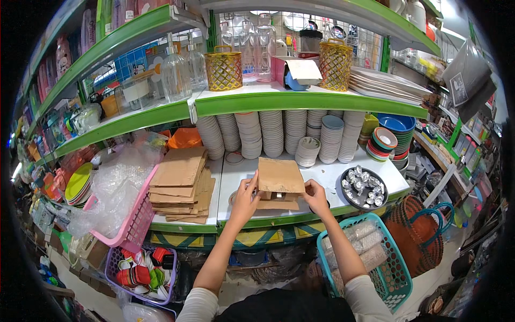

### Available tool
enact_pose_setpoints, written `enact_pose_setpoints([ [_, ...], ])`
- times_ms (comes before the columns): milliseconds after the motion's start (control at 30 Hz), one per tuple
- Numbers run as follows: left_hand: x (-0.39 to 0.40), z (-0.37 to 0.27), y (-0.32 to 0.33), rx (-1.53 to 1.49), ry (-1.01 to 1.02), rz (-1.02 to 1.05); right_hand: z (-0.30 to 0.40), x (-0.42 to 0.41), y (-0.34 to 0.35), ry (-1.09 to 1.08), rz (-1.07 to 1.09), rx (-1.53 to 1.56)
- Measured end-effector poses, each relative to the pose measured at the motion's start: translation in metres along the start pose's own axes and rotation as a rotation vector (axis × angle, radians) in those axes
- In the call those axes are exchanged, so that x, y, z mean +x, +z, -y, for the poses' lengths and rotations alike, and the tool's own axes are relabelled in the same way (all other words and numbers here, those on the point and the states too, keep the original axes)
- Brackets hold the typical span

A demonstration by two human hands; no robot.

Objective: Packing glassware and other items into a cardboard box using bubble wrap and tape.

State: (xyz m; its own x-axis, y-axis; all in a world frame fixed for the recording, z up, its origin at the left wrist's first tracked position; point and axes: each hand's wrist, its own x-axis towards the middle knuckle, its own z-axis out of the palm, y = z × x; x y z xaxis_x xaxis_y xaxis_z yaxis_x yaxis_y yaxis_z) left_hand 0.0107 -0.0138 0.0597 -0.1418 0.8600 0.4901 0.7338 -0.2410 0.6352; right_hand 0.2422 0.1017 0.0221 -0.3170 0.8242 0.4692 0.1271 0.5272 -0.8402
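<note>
A piece of folded brown cardboard (pixel 281 175) stands in front of me over the white shelf, with a gap along its near side where something pale shows inside. My left hand (pixel 246 199) grips its left edge, fingers up along the side. My right hand (pixel 316 197) pinches its lower right corner. Left of it lies a tall stack of flat cardboard pieces (pixel 179 169). To the right sits a dark round tray (pixel 384 203) holding crumpled silvery pieces (pixel 362 186). A roll of tape, partly hidden, seems to lie beside my left hand.
Stacks of white bowls (pixel 271 133) line the shelf's back. A green-edged upper shelf (pixel 305 103) overhangs them. A pink basket (pixel 139 215) with bubble wrap stands at left. Below are a purple basket (pixel 174 261) and a teal basket (pixel 402 277) with wrapped bundles, beside a woven bag (pixel 414 237).
</note>
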Motion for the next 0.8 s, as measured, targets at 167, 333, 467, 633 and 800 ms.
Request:
enact_pose_setpoints([
  [167, 0.000, -0.001, -0.009, -0.144, 0.042, -0.096, 0.030, 0.004, 0.003, 0.055, -0.015, 0.432],
  [333, 0.002, 0.008, 0.003, -0.314, 0.067, -0.128, 0.045, 0.006, 0.003, 0.063, 0.007, 0.463],
  [467, 0.001, 0.005, 0.011, -0.508, -0.160, -0.052, 0.034, 0.008, 0.005, 0.121, -0.041, 0.417],
  [633, 0.012, 0.021, 0.020, -0.807, -0.312, -0.081, 0.030, 0.009, 0.013, 0.196, -0.062, 0.398],
  [800, 0.029, 0.037, 0.031, -0.857, -0.297, -0.095, 0.026, 0.016, 0.018, 0.213, -0.138, 0.427],
])
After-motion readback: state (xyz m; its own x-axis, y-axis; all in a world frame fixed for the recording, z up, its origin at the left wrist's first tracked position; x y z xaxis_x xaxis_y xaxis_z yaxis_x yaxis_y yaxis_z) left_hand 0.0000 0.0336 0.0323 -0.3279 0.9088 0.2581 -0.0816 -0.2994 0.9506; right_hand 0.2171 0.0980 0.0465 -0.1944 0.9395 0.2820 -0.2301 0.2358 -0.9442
